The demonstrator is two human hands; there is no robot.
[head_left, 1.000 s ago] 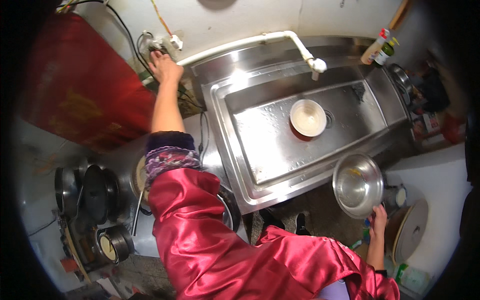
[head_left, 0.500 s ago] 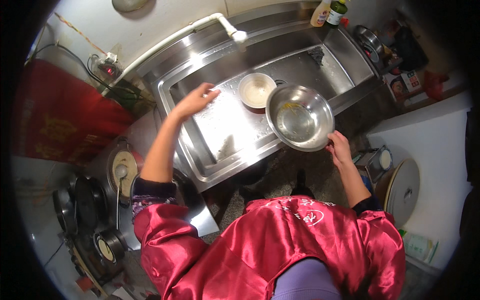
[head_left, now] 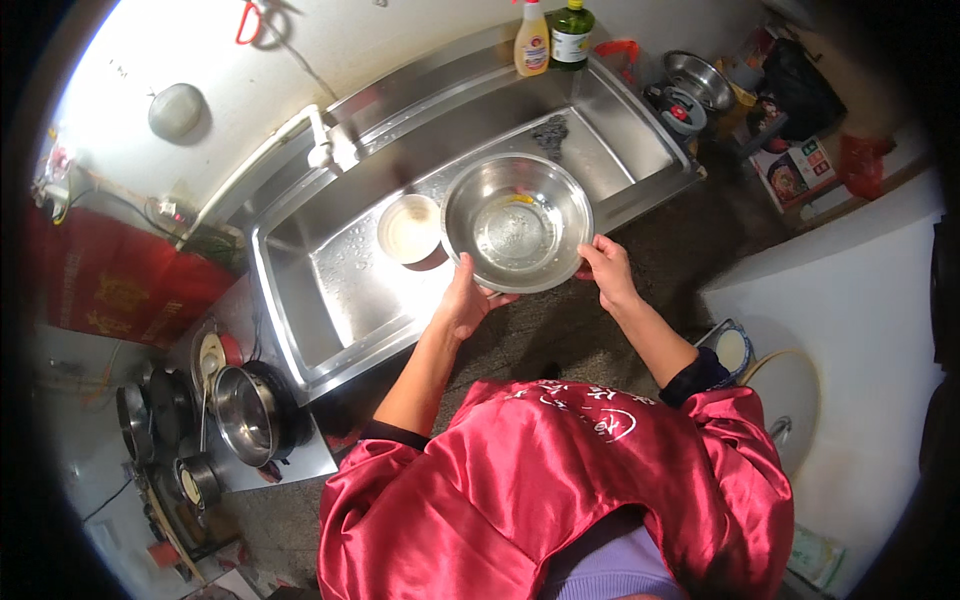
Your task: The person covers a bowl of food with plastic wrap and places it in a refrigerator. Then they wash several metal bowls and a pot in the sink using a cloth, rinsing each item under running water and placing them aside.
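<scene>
The steel bowl (head_left: 515, 235) faces mouth upward, its open side turned to the viewer and its base downward; the rim reads as nearly circular, so a long axis cannot be singled out, and any slight tilt is hard to judge from this 1 view. It is a wide, shiny, silver-coloured vessel with a flat rolled rim, smooth sloping walls and a round flat bottom, where bright reflections lie beside a small yellow patch toward the far side. The bowl is held up in 2 hands at the near edge of the sink (head_left: 277, 322), overlapping that edge in the view, with a pale round bowl (head_left: 409, 228) just to its left inside the basin. The left hand (head_left: 473, 302) supports the near left part of the steel bowl, thumb up against the rim and the other fingers reaching under the wall, partly hidden by it. The right hand (head_left: 608, 272) grips the right side of the rim, thumb on top and fingers curled below, narrow around the edge. The steel bowl thus sits between the 2 hands, mostly beyond the fingertips
</scene>
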